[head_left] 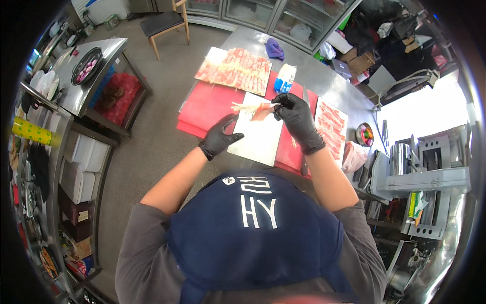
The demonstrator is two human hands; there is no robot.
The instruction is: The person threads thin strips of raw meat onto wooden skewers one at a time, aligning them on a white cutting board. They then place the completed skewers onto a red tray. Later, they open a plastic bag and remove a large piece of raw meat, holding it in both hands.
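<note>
White board (260, 141) beneath, the right fingers (284, 100) pinch sliced meat (261, 113).

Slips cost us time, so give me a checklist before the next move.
1. Gloves on the left hand and right hand: ok, both black.
2. Meat slice with enoki mushrooms held: ok, in the right hand.
3. Left hand free: ok, nothing held.
4. White cutting board bare nearest the body: ok.
5. Knife off the red cutting board: not ok.
6. Knife untouched by the right hand: cannot tell.
</note>
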